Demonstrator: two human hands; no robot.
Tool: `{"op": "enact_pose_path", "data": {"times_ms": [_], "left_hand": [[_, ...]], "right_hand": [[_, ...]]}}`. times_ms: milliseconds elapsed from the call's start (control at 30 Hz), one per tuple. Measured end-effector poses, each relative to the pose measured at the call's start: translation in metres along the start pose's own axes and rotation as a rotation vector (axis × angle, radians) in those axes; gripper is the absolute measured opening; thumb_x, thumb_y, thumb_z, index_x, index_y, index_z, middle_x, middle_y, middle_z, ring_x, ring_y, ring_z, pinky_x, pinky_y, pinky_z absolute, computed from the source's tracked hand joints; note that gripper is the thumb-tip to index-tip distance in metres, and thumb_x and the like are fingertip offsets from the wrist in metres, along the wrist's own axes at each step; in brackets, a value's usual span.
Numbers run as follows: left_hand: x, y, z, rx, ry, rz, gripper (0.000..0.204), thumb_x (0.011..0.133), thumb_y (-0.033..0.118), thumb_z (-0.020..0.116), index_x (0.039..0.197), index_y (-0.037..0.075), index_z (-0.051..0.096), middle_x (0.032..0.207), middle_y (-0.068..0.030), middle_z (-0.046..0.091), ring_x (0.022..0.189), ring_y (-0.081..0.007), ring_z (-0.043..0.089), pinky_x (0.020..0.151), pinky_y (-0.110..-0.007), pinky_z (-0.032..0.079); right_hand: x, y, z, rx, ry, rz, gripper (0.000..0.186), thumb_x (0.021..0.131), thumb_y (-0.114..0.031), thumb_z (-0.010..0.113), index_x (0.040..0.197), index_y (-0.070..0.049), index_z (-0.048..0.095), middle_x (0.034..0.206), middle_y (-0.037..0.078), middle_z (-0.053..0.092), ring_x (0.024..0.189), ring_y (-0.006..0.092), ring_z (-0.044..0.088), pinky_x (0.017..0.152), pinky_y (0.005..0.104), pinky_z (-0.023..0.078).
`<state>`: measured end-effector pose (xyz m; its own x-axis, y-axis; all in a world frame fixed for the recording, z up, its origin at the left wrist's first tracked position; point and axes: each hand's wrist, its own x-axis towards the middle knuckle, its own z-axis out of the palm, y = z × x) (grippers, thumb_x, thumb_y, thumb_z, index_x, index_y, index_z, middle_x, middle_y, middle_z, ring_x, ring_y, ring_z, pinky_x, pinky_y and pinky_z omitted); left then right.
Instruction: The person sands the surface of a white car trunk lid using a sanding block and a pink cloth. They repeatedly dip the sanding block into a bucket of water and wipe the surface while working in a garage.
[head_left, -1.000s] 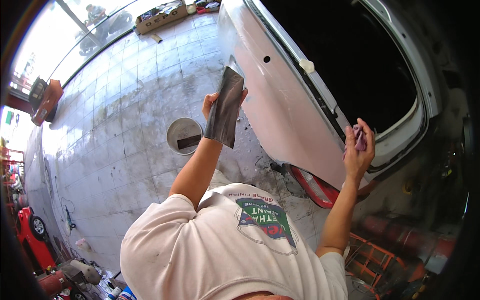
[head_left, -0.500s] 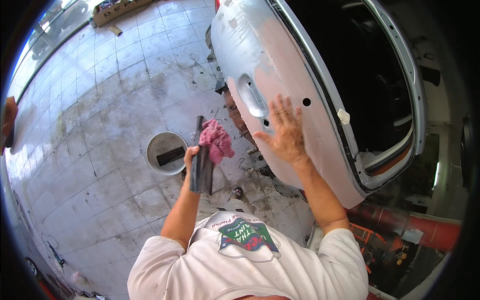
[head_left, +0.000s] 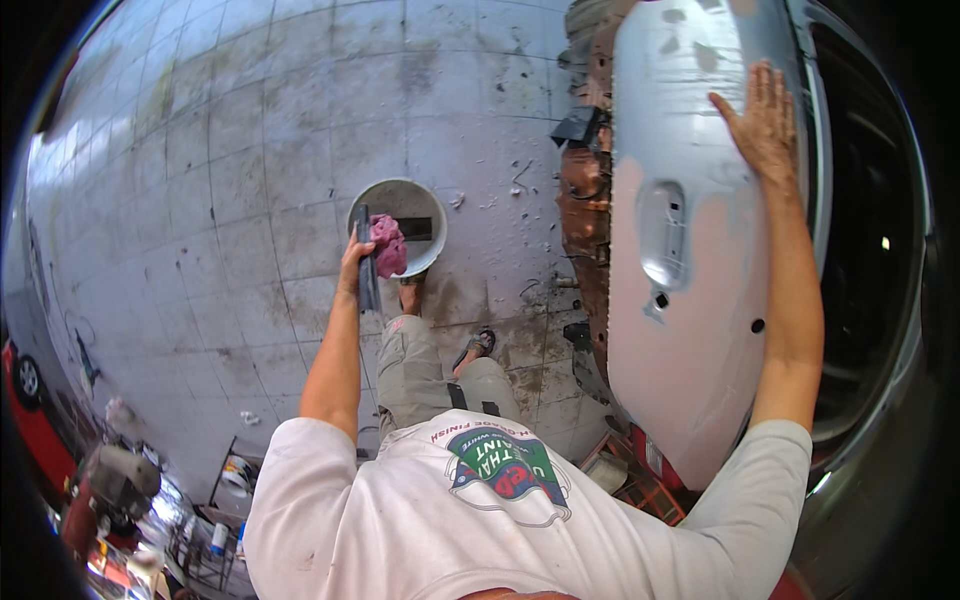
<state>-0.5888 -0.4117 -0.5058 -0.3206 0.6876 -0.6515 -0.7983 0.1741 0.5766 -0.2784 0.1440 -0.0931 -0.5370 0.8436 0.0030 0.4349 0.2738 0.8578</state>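
Observation:
My left hand point(head_left: 354, 256) is closed around a long dark grey strip point(head_left: 369, 288) that looks like sandpaper, along with a crumpled pink cloth point(head_left: 388, 247). Both are held over a round pale bucket point(head_left: 438, 212), in which a dark rectangular piece point(head_left: 416, 229) shows. To the right, my right hand point(head_left: 766, 130) lies flat with fingers stretched on a car's rear door panel point(head_left: 685, 390), near its window edge. The panel is bare silver toward the far end and pinkish nearer me, with a recessed handle pocket point(head_left: 664, 232) and small holes.
Rusty brown bodywork point(head_left: 585, 215) is exposed along the panel's left side. Scraps lie on the tiled floor point(head_left: 490, 155). An orange metal rack point(head_left: 645, 490) stands near the panel's close end. Cluttered equipment point(head_left: 120, 490) and a red car point(head_left: 35, 420) are at lower left.
My view has turned, and the panel now runs upright at the right. My right hand has slid from the pink area beside the handle pocket to the silver far part. My left hand still holds the cloth and strip.

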Motion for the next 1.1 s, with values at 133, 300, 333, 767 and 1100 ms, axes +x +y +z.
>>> {"op": "enact_pose_path", "data": {"times_ms": [133, 300, 333, 767, 1100], "left_hand": [[0.035, -0.031, 0.004, 0.023, 0.230, -0.212, 0.079, 0.084, 0.017, 0.074, 0.160, 0.019, 0.056, 0.128, -0.0057, 0.069, 0.108, -0.0196, 0.068, 0.099, -0.032, 0.055], [0.129, -0.122, -0.053, 0.625, 0.391, 0.001, 0.091, 0.077, 0.028, 0.081, 0.163, 0.019, 0.054, 0.154, -0.0219, 0.057, 0.141, -0.0352, 0.056, 0.117, -0.041, 0.046], [0.152, -0.139, -0.068, 0.881, 0.412, 0.107, 0.093, 0.075, 0.031, 0.082, 0.163, 0.018, 0.054, 0.160, -0.0256, 0.052, 0.148, -0.0388, 0.051, 0.122, -0.043, 0.044], [0.337, -0.270, -0.094, 1.369, 0.288, 0.089, 0.070, 0.076, 0.031, 0.082, 0.141, 0.011, 0.066, 0.144, -0.0266, 0.059, 0.134, -0.0461, 0.058, 0.113, -0.054, 0.051], [0.223, -0.171, -0.080, 0.992, 0.120, 0.124, 0.083, 0.073, 0.030, 0.087, 0.147, 0.000, 0.064, 0.154, -0.0260, 0.056, 0.146, -0.0399, 0.050, 0.123, -0.044, 0.041]], "right_hand": [[0.002, 0.035, 0.038, 0.116, 0.145, -0.088, 0.101, 0.106, -0.077, 0.039, 0.173, -0.003, 0.026, 0.181, 0.016, 0.025, 0.169, 0.0320, 0.018, 0.137, 0.0464, 0.014], [-0.142, 0.033, 0.019, 0.439, 0.239, -0.231, 0.091, 0.108, -0.054, 0.062, 0.173, -0.003, 0.025, 0.180, 0.018, 0.026, 0.167, 0.0382, 0.021, 0.136, 0.0486, 0.017], [-0.177, 0.037, 0.017, 0.418, 0.178, -0.166, 0.094, 0.107, -0.057, 0.062, 0.174, -0.004, 0.023, 0.180, 0.019, 0.024, 0.167, 0.0388, 0.021, 0.136, 0.0500, 0.017], [-0.254, 0.058, -0.006, 0.087, 0.022, 0.050, 0.106, 0.101, -0.068, 0.065, 0.174, -0.005, 0.020, 0.177, 0.025, 0.028, 0.163, 0.0445, 0.029, 0.132, 0.0557, 0.027], [-0.225, 0.030, -0.001, 0.256, 0.097, -0.050, 0.093, 0.104, -0.047, 0.074, 0.171, 0.000, 0.029, 0.176, 0.023, 0.033, 0.162, 0.0410, 0.034, 0.132, 0.0502, 0.029]]}}
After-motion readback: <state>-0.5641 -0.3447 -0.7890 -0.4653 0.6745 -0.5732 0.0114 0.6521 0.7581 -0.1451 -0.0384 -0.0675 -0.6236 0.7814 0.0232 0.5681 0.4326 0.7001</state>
